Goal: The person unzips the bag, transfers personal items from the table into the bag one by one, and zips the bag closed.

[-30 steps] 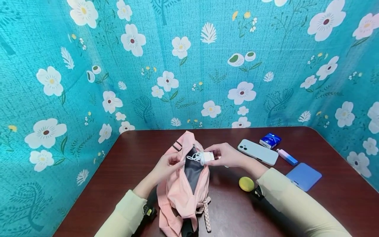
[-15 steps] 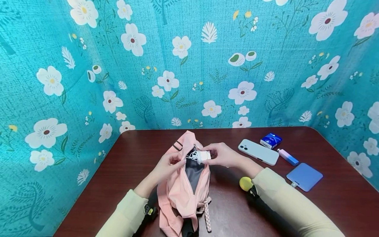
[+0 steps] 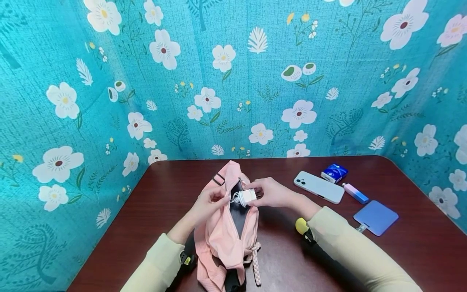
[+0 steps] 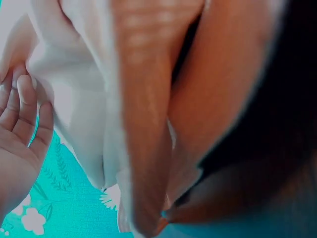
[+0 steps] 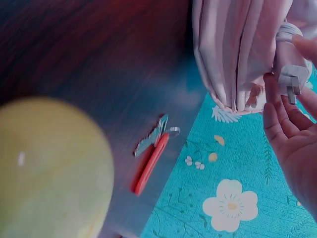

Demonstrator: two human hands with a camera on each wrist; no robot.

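A pink bag (image 3: 228, 239) lies on the dark table with its zipped mouth spread, showing a grey lining (image 3: 238, 219). My left hand (image 3: 205, 207) pinches the left edge of that mouth between thumb and fingers. Over the opening, my right hand (image 3: 273, 192) holds a white charger (image 3: 249, 196) with a white cable (image 3: 238, 198) coiled against it. In the right wrist view the charger's metal prongs (image 5: 293, 88) point out toward the palm. Pink cloth fills most of the left wrist view, where some left fingers (image 4: 27, 106) look extended beside it.
Right of the bag lie a pale phone (image 3: 319, 187), a blue packet (image 3: 334, 173), a pink-and-blue tube (image 3: 355, 193) and a blue card holder (image 3: 376, 217). A yellow round object (image 3: 301, 225) sits by the right wrist. Keys (image 5: 153, 136) with a red strap (image 5: 149, 166) show in the right wrist view.
My right hand has moved the charger slightly left and down, further into the bag's mouth. The left hand keeps its hold on the edge.
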